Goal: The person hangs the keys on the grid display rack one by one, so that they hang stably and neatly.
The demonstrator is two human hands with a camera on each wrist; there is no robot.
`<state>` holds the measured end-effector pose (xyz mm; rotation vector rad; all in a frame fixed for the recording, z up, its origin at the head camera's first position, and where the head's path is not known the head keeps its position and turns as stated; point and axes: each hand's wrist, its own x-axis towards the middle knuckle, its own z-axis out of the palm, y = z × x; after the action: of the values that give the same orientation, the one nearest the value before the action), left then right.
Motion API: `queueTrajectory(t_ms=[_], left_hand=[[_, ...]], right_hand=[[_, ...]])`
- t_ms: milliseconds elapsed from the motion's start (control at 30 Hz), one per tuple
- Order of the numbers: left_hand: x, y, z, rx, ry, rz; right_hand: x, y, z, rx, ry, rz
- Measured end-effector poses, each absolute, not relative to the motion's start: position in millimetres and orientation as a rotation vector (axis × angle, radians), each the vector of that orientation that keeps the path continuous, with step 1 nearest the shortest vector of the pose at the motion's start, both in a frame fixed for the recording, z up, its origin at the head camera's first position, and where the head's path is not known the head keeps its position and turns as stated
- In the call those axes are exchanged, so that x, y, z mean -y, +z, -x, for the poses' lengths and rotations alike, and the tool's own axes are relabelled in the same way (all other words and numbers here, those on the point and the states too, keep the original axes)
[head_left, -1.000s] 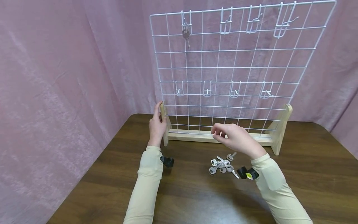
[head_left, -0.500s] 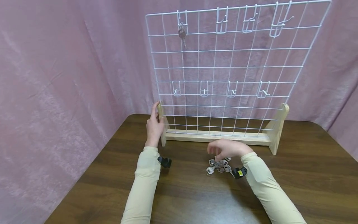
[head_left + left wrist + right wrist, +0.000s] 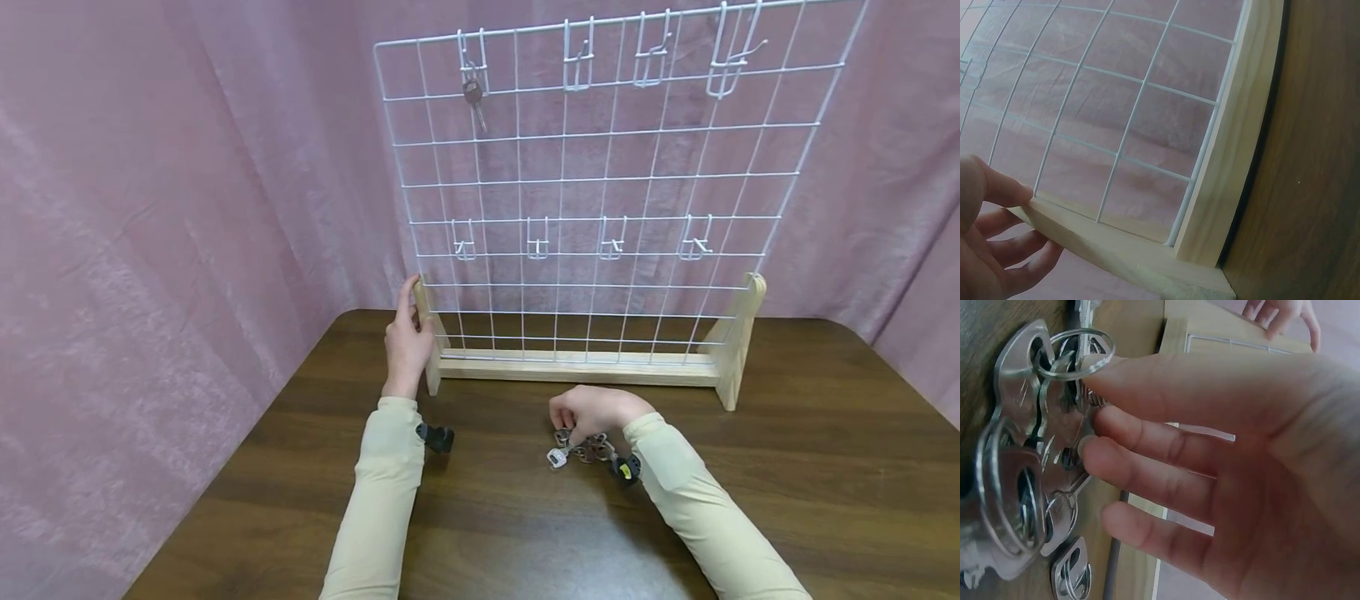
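Observation:
My left hand (image 3: 407, 342) grips the left wooden upright (image 3: 1116, 253) of a white wire grid rack, thumb on one face and fingers on the other. Over a small pile of silver keys (image 3: 1019, 381) with split rings, my right hand (image 3: 596, 407) reaches down. In the right wrist view its thumb touches a key ring (image 3: 1075, 376), and the fingertips lie against the keys; no firm pinch shows. One loose key head (image 3: 557, 457) sticks out at the pile's left. The hand hides part of the pile in the head view.
A single key (image 3: 473, 92) hangs from the top left hook of the grid. Other white hooks stand in an upper and a lower row. The rack's wooden base bar (image 3: 577, 372) lies behind the keys on the brown table (image 3: 495, 517). Pink curtain (image 3: 187, 208) surrounds the back.
My right hand has come down from in front of the rack's base to the keys. The left hand keeps its hold on the upright. The head view has shifted slightly.

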<state>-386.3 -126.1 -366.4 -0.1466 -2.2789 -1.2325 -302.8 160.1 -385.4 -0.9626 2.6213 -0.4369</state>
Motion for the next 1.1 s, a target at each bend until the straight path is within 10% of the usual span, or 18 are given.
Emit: queueTrajectory(t_ms=[1100], left_hand=[[125.3,-365.8,386.2,2.268,-1.216,0.158]], right_hand=[[-159.8,-384.3,302.0,-2.638,-0.476,0.913]])
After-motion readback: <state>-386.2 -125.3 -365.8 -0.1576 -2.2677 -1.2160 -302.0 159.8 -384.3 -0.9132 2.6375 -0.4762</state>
